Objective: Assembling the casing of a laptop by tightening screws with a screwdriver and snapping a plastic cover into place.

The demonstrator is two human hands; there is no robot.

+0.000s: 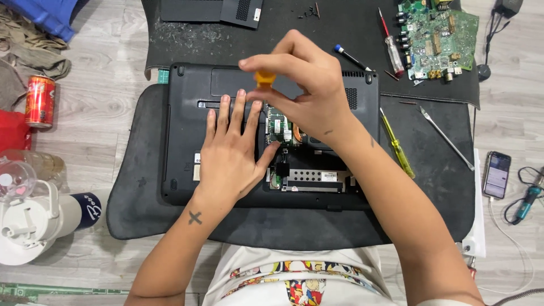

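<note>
A black laptop [187, 130] lies upside down on a dark mat [136, 187], its bottom cover off over an open bay [309, 170] showing boards and a metal drive. My left hand [232, 150] rests flat on the laptop's base, fingers spread, holding nothing. My right hand [306, 90] hovers over the open bay, its fingertips pinched on the orange handle of a screwdriver [264, 78] that points down; the shaft is hidden by my fingers.
A yellow screwdriver [398, 144], a metal pry tool [447, 139], a red-handled screwdriver [391, 42], a green circuit board [439, 37] and a removed black cover [212, 11] lie on the mats. A phone [497, 174] is right; a red can [39, 102] and bottle left.
</note>
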